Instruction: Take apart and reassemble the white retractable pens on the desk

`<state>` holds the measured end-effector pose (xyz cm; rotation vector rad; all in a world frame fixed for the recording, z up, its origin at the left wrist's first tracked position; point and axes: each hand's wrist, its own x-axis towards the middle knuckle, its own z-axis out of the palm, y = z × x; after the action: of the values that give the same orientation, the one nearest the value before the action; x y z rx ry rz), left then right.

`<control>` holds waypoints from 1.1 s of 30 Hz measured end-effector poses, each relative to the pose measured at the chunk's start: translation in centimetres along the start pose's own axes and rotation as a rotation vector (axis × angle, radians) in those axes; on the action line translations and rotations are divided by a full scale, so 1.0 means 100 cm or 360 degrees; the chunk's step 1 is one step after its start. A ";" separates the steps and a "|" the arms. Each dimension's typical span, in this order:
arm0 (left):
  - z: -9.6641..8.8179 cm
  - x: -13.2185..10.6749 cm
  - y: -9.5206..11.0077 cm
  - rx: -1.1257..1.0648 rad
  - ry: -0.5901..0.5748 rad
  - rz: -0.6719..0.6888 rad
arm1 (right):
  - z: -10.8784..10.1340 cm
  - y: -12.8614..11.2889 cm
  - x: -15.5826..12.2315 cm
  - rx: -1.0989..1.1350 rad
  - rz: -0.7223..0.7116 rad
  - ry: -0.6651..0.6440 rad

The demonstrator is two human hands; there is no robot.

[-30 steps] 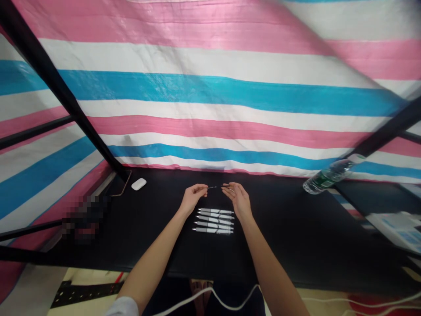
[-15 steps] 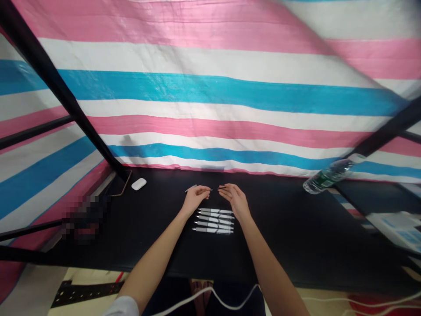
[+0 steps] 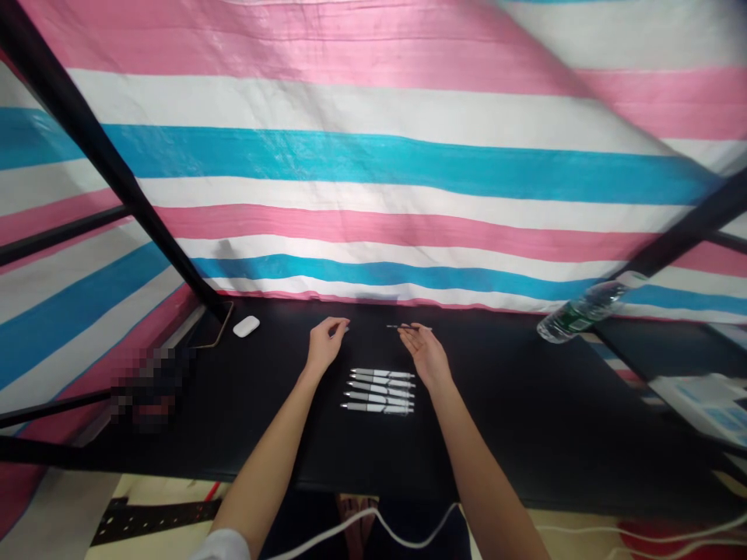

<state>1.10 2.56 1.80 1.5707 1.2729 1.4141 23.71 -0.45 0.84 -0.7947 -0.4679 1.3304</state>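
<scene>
**Count: 5 white pens (image 3: 379, 391), 2 hands, 3 other items.**
Relative to the pen row: left hand (image 3: 325, 343) and right hand (image 3: 426, 355) just beyond it, 1 thin dark rod (image 3: 402, 327) at the right hand, 1 white earbud case (image 3: 246, 326) well left, 1 water bottle (image 3: 583, 315) well right.

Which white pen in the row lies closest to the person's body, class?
The lowest pen in the row: it lies at the near end, and the other white pens all lie beyond it, towards the hands.
</scene>
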 end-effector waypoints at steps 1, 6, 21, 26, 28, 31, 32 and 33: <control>-0.004 0.001 -0.002 0.0149 0.0002 0.0071 | -0.001 -0.001 0.001 0.0016 -0.0005 0.0024; -0.012 -0.002 -0.017 0.0878 -0.0077 0.0146 | -0.004 -0.002 0.002 0.0048 -0.0034 0.0030; 0.006 -0.001 -0.002 -0.0916 -0.0336 -0.0694 | -0.004 -0.002 0.003 0.0034 -0.0008 0.0031; 0.007 -0.001 0.000 -0.1111 -0.0329 -0.0843 | -0.002 -0.002 0.002 0.0036 -0.0004 0.0028; 0.007 0.000 -0.001 -0.1159 -0.0301 -0.0872 | -0.001 -0.002 0.002 0.0026 -0.0001 0.0029; 0.008 0.000 -0.002 -0.1205 -0.0235 -0.0878 | -0.001 -0.002 0.001 0.0013 -0.0007 0.0025; 0.008 0.000 -0.002 -0.1219 -0.0206 -0.0875 | -0.001 -0.002 0.001 0.0013 -0.0012 0.0024; 0.009 0.000 -0.002 -0.1236 -0.0174 -0.0870 | -0.001 -0.002 0.001 0.0015 -0.0017 0.0023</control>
<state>1.90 2.70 1.46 0.6950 0.8302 1.2174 23.89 -0.39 0.91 -0.7931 -0.4535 1.3154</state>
